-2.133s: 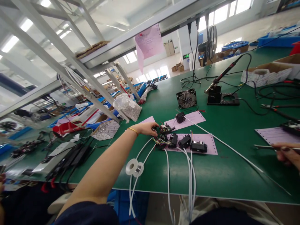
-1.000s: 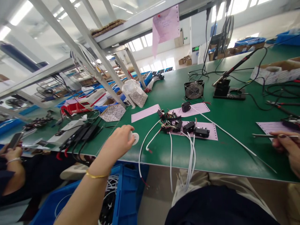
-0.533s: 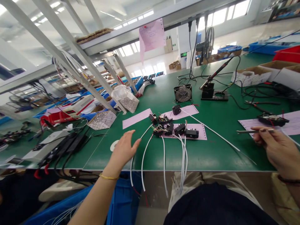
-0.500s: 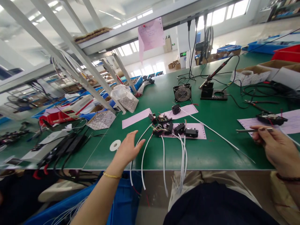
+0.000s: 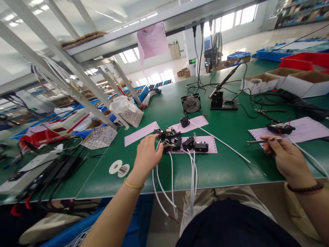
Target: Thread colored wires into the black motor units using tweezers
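Note:
My left hand (image 5: 149, 153), thumb and fingers apart, is at the left end of a cluster of black plastic parts with exposed circuit boards and thin wires (image 5: 172, 141). Its fingertips reach the nearest part; whether they press on it I cannot tell. White cables (image 5: 172, 178) run from the cluster over the table's front edge. My right hand (image 5: 288, 157) holds slim metal tweezers (image 5: 257, 141), pointing left. Just beyond that hand, a black part with an open circuit board (image 5: 280, 128) lies on pink paper (image 5: 308, 128), a white cable trailing from it.
A solder spool (image 5: 115, 167) lies left of my left hand. Behind the cluster stand a small fan (image 5: 191, 104) and a soldering iron (image 5: 227, 80) in its stand. Pliers (image 5: 272, 110) and white cartons (image 5: 305, 84) are at the right. A metal shelf frame (image 5: 77, 73) rises at the left.
My left hand has moved forward and right to the black cluster, and the cables beside it have shifted. The view has turned slightly; my right hand still holds the tweezers.

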Demonstrator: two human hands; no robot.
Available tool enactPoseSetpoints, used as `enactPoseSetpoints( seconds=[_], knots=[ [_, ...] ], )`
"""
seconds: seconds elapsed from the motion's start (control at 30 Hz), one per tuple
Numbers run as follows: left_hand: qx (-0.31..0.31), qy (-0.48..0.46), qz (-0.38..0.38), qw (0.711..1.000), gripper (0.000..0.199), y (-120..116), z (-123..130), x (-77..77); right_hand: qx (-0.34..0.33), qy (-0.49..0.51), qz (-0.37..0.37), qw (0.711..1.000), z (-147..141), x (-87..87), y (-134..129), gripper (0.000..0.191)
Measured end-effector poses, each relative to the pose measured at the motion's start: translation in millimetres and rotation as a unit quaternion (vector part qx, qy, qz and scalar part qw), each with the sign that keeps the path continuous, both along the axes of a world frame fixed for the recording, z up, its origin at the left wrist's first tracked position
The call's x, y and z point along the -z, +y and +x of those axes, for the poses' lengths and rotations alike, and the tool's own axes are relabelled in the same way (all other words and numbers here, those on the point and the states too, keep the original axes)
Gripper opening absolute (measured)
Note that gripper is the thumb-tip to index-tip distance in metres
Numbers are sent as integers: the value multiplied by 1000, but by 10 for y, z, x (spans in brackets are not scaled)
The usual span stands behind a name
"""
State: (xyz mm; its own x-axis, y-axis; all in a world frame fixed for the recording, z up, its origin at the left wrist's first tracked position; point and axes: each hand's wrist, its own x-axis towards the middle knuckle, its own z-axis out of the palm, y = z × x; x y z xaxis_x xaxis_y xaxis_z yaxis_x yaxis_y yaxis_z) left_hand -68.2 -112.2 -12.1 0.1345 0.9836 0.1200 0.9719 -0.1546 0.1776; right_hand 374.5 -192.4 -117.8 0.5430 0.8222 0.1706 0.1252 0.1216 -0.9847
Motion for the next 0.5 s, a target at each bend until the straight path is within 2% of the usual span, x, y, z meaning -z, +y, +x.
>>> enactPoseSetpoints(
  seconds=[0.07,0.13,0.27,0.37,0.5],
  knots=[
    [50,-4,-4,999,47,291,262,-156,0,3,6,1000,-5,-4,1,58],
    [86,0,-28,996,48,619,570,-219,3,10,12,1000,-21,-20,5,58],
    [99,23,-87,991,53,1181,1089,-110,7,32,27,999,-58,-56,12,61],
    [103,21,-124,987,45,1435,1245,-20,7,52,45,998,-66,-67,17,61],
    [151,-10,-176,973,37,1590,1162,-57,6,78,65,995,-41,-63,27,60]
  ],
)
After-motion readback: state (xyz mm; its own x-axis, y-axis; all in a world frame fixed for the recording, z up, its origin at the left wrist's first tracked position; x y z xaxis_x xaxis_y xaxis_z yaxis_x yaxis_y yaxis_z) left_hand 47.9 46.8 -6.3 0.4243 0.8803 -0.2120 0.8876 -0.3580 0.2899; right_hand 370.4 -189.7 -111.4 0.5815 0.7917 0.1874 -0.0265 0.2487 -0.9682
